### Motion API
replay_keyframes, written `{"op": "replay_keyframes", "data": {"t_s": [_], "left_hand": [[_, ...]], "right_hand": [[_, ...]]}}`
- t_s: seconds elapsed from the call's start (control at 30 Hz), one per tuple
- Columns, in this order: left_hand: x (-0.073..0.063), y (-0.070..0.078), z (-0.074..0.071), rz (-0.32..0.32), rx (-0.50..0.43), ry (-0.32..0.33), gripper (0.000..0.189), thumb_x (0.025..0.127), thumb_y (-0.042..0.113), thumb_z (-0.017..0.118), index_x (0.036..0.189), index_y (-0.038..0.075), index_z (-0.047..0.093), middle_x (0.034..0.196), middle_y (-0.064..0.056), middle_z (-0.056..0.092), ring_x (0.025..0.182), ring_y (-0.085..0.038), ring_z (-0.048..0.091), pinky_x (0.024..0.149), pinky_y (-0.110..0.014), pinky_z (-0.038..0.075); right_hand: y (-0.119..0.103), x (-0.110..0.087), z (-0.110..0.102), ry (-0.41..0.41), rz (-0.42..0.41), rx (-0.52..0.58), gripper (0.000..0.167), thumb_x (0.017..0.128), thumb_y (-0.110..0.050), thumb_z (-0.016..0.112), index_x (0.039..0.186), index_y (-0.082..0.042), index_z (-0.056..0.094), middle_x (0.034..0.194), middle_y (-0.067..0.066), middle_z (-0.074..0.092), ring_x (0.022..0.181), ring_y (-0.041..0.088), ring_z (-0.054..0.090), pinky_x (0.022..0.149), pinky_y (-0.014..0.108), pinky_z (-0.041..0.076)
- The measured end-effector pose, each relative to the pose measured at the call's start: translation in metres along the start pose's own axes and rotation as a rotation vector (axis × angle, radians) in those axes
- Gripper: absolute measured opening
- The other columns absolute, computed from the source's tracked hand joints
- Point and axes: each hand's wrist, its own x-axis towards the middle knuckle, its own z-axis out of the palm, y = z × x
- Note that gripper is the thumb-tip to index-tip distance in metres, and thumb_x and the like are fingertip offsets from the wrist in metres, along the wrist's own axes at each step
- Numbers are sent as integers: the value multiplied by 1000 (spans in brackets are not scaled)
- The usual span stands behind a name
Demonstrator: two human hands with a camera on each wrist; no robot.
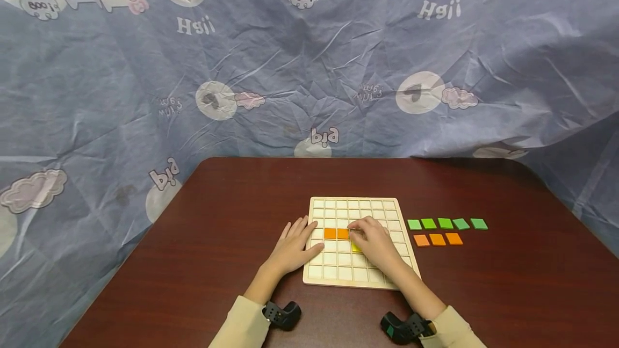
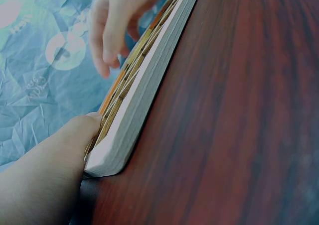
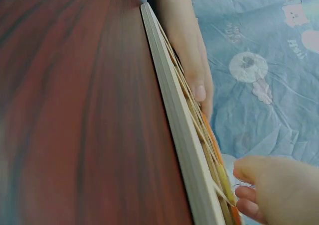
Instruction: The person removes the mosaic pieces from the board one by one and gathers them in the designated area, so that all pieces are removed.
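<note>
A pale wooden grid board (image 1: 330, 272) lies on the table. Two orange square tiles, one left (image 1: 330, 233) and one right (image 1: 343, 234), sit side by side in its cells. A yellow tile (image 1: 356, 247) shows partly in the row nearer me, under my right hand (image 1: 374, 243). This hand is over the middle of the board, fingers loosely bent beside the right orange tile; I see nothing between them in the left wrist view. My left hand (image 1: 292, 246) rests on the board's left edge with fingers spread, its thumb (image 2: 92, 120) touching the rim.
Right of the board, several green tiles (image 1: 445, 223) form a row, with three orange tiles (image 1: 437, 239) in a row nearer me. The dark red-brown table (image 1: 242, 203) ends at a blue patterned cloth (image 1: 271, 95) behind. Each wrist wears a black camera band.
</note>
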Motion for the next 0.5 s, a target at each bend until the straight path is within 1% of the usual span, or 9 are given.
{"op": "replay_keyframes", "data": {"t_s": [0.07, 0.13, 0.3, 0.5], "left_hand": [[0, 0, 0, -1, 1, -6, 65, 90, 56, 38, 143, 20, 30, 151, -10, 22, 141, -25, 17, 115, -47, 7], [1, 0, -1, 3, 2, -9, 64, 90, 55, 38, 144, 20, 29, 151, -10, 21, 141, -26, 17, 115, -47, 7], [1, 0, -2, 6, 10, -8, 64, 91, 55, 38, 143, 20, 30, 151, -10, 22, 141, -26, 17, 115, -47, 7], [0, -1, -1, 3, 2, -2, 65, 90, 56, 38, 143, 20, 30, 151, -10, 22, 141, -26, 18, 115, -47, 7]], "right_hand": [[0, 2, 5, 1, 15, 12, 19, 86, -25, 61, 101, -15, 67, 103, 4, 59, 99, 25, 54, 89, 47, 38], [0, 3, 7, 6, 19, 17, 21, 86, -25, 61, 102, -14, 67, 105, 5, 59, 102, 26, 54, 90, 48, 37], [2, 3, 9, 7, 17, 18, 23, 86, -25, 61, 104, -14, 67, 106, 5, 59, 103, 26, 53, 91, 48, 36], [4, 4, 10, 12, -8, -11, 19, 85, -23, 62, 100, -15, 68, 104, 4, 59, 103, 27, 52, 89, 48, 37]]}}
